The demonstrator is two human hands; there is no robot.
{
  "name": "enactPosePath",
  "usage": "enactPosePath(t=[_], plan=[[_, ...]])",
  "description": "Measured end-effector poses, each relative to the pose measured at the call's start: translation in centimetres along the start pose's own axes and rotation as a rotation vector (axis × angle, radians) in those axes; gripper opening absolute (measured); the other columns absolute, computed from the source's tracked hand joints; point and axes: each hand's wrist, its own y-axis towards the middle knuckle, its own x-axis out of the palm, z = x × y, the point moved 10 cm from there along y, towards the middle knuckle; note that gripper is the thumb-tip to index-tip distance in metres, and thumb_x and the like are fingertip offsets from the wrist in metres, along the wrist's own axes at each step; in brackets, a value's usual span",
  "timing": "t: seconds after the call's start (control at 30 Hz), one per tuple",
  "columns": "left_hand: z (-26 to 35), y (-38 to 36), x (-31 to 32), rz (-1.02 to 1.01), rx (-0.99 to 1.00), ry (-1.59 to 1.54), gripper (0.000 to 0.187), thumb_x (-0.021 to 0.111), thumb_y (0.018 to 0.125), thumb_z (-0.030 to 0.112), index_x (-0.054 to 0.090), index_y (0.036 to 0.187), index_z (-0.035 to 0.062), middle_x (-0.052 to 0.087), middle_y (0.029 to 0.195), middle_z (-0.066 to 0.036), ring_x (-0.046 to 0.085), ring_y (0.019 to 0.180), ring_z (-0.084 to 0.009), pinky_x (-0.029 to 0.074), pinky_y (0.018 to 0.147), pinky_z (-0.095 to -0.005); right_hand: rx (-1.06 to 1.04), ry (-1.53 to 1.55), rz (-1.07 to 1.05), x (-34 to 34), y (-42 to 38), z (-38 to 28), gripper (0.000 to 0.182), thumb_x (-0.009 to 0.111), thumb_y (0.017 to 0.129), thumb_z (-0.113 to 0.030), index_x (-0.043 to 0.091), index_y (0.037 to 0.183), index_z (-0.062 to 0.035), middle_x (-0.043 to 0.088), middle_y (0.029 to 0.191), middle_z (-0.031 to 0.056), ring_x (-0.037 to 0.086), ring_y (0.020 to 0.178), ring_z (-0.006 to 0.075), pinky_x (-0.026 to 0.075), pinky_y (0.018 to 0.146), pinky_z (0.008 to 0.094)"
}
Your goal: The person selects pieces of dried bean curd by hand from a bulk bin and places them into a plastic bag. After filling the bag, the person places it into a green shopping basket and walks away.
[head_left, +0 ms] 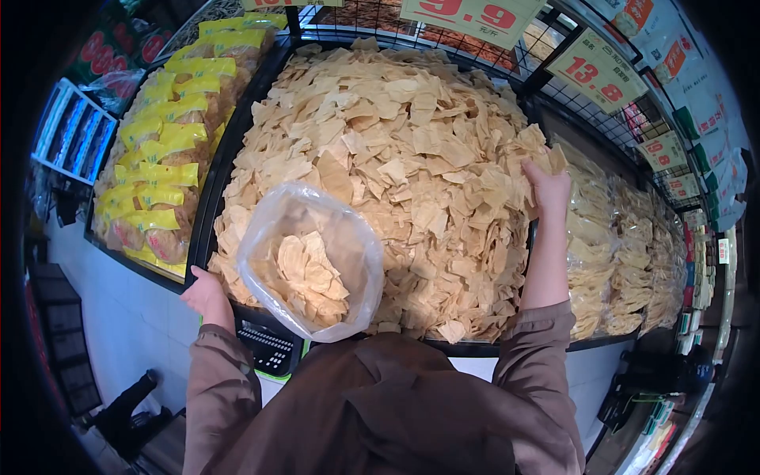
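Observation:
A wide black bin is heaped with flat, pale-tan dried bean curd sheets, many broken into pieces. At the bin's front left corner, my left hand is closed on the black rim. My right hand reaches to the heap's right edge, its fingers closed around some of the sheets; the fingertips are partly hidden by them. An open clear plastic bag rests on the front left of the heap, with several bean curd pieces inside. Neither hand touches the bag.
Yellow-labelled packs fill a bin on the left. Bagged pale strips lie to the right. Price signs hang on a black wire rack behind. A black keypad device sits below the front edge. Another person's dark-clothed leg shows lower left.

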Motion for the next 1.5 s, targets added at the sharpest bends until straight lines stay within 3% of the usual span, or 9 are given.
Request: enactPosePath(t=[0.23, 0.43, 0.73, 0.83, 1.07, 1.3, 1.4, 1.47, 1.5], plan=[[0.3, -0.2, -0.1, 0.000, 0.027, -0.005, 0.094, 0.055, 0.082, 0.061, 0.028, 0.137, -0.0106, 0.051, 0.127, -0.029, 0.053, 0.117, -0.0395, 0.043, 0.098, -0.0457, -0.030, 0.185, 0.022, 0.3, -1.0, -6.7, 0.056, 0.076, 0.075, 0.000, 0.053, 0.126, 0.0051, 0.065, 0.108, 0.0112, 0.065, 0.091, 0.0159, 0.052, 0.081, 0.0289], [0.1, -0.3, -0.1, 0.029, 0.005, -0.012, 0.097, 0.055, 0.082, 0.061, 0.023, 0.142, -0.0087, 0.049, 0.132, -0.025, 0.050, 0.121, -0.0367, 0.042, 0.099, -0.0447, 0.108, 0.361, -0.378, 8.8, -5.8, -10.4, 0.057, 0.071, 0.078, -0.001, 0.049, 0.130, 0.0063, 0.064, 0.113, 0.0119, 0.064, 0.097, 0.0167, 0.051, 0.085, 0.0285], [0.1, -0.1, 0.0, 0.085, -0.002, 0.020, 0.096, 0.058, 0.081, 0.061, 0.026, 0.141, -0.0059, 0.051, 0.127, -0.021, 0.055, 0.115, -0.0347, 0.045, 0.094, -0.0444, 0.192, 0.205, -1.077, 22.7, -17.9, -15.3, 0.049, 0.074, 0.076, -0.001, 0.055, 0.121, 0.0040, 0.066, 0.105, 0.0077, 0.063, 0.095, 0.0145, 0.051, 0.085, 0.0287], [0.1, -0.3, -0.2, 0.092, -0.013, 0.022, 0.096, 0.058, 0.081, 0.061, 0.026, 0.141, -0.0058, 0.051, 0.128, -0.021, 0.055, 0.114, -0.0347, 0.045, 0.094, -0.0451, 0.171, 0.198, -1.207, 26.0, -21.1, -17.0, 0.046, 0.075, 0.075, -0.003, 0.058, 0.118, 0.0016, 0.067, 0.103, 0.0063, 0.062, 0.093, 0.0132, 0.050, 0.084, 0.0285], [0.1, -0.2, -0.2, 0.103, 0.009, 0.036, 0.097, 0.058, 0.081, 0.062, 0.025, 0.141, -0.0067, 0.050, 0.127, -0.022, 0.056, 0.113, -0.0336, 0.046, 0.093, -0.0429, 0.157, -0.052, -1.339, 29.0, -25.0, -12.7, 0.045, 0.077, 0.074, -0.006, 0.061, 0.116, -0.0017, 0.067, 0.102, 0.0048, 0.062, 0.093, 0.0122, 0.050, 0.084, 0.0293], [0.1, -0.3, -0.3, 0.104, -0.003, 0.051, 0.096, 0.058, 0.080, 0.063, 0.028, 0.141, -0.0055, 0.051, 0.128, -0.021, 0.057, 0.112, -0.0330, 0.047, 0.092, -0.0428, 0.188, 0.059, -1.249, 28.2, -25.7, -10.7, 0.047, 0.079, 0.073, -0.011, 0.061, 0.116, -0.0022, 0.067, 0.103, 0.0070, 0.062, 0.093, 0.0137, 0.050, 0.085, 0.0293], [0.2, -0.3, -0.2, 0.095, -0.003, 0.034, 0.097, 0.059, 0.079, 0.063, 0.028, 0.141, -0.0056, 0.051, 0.128, -0.021, 0.056, 0.112, -0.0326, 0.047, 0.093, -0.0426, 0.137, -0.101, -1.318, 29.3, -26.7, -10.3, 0.055, 0.077, 0.075, -0.009, 0.055, 0.124, 0.0005, 0.064, 0.112, 0.0095, 0.060, 0.100, 0.0156, 0.048, 0.090, 0.0302], [0.0, -0.2, -0.1, 0.096, -0.012, 0.035, 0.097, 0.059, 0.079, 0.062, 0.027, 0.141, -0.0052, 0.051, 0.127, -0.020, 0.056, 0.113, -0.0322, 0.047, 0.093, -0.0429, -0.169, -0.293, -1.269, 29.8, -26.6, -11.7, 0.073, 0.080, 0.072, -0.019, 0.045, 0.134, -0.0001, 0.061, 0.120, 0.0183, 0.058, 0.111, 0.0276, 0.044, 0.097, 0.0349], [0.0, -0.2, 0.0, 0.097, -0.010, 0.034, 0.097, 0.059, 0.079, 0.062, 0.027, 0.141, -0.0052, 0.051, 0.127, -0.020, 0.056, 0.113, -0.0322, 0.047, 0.093, -0.0429, -0.170, -0.291, -1.268, 29.8, -26.6, -11.7, 0.073, 0.080, 0.072, -0.019, 0.045, 0.134, -0.0001, 0.061, 0.120, 0.0183, 0.058, 0.111, 0.0276, 0.044, 0.097, 0.0349]])
